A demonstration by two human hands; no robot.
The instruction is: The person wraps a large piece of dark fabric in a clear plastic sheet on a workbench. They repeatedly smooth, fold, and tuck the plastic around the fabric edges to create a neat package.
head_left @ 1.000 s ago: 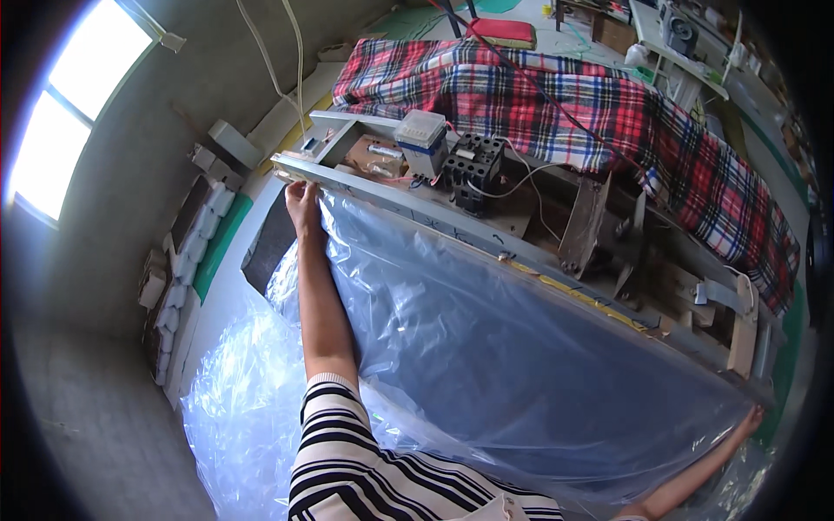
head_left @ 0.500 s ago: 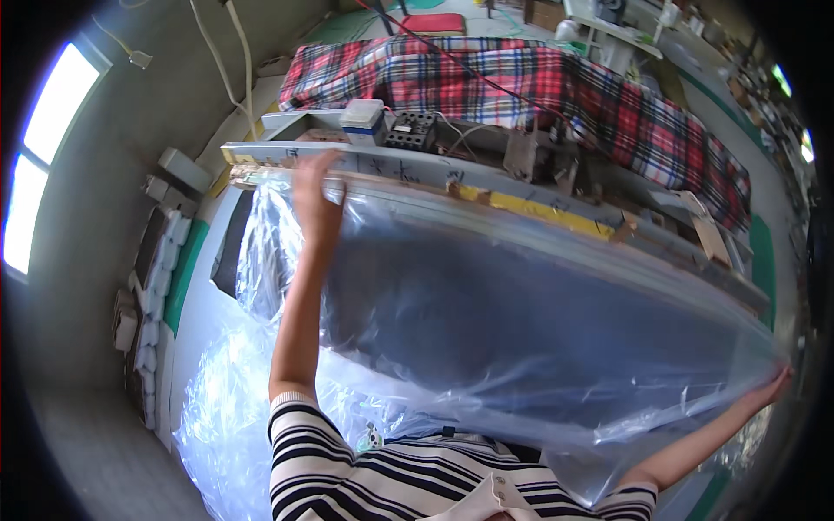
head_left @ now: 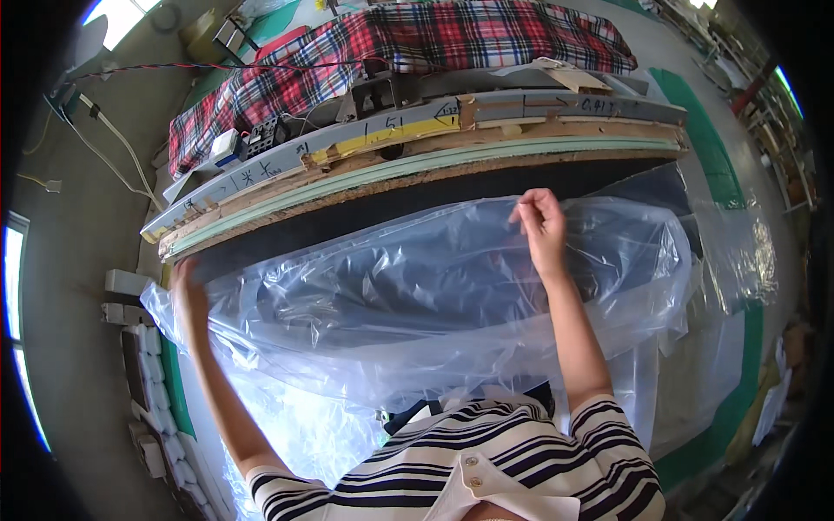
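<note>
A wide sheet of clear plastic film lies in loose folds over a dark flat surface in front of me. Its far edge runs fairly straight between my two hands. At its left end, my left hand is closed on the film edge, its fingertips a little blurred. Right of the middle, my right hand pinches the far edge with bent fingers. Beyond the film the dark surface lies bare up to a long wooden beam with a pale green strip on it. More film bunches up in front of my body.
A grey metal rail with yellow patches and markings crosses behind the beam. Behind it are a white-and-blue box, a black electrical part and a red plaid cloth. Cables hang at the left. White bundles line the wall.
My right hand has come in from the far right to the middle. The film's far edge has dropped from the beam toward me, uncovering the dark surface. The view has turned.
</note>
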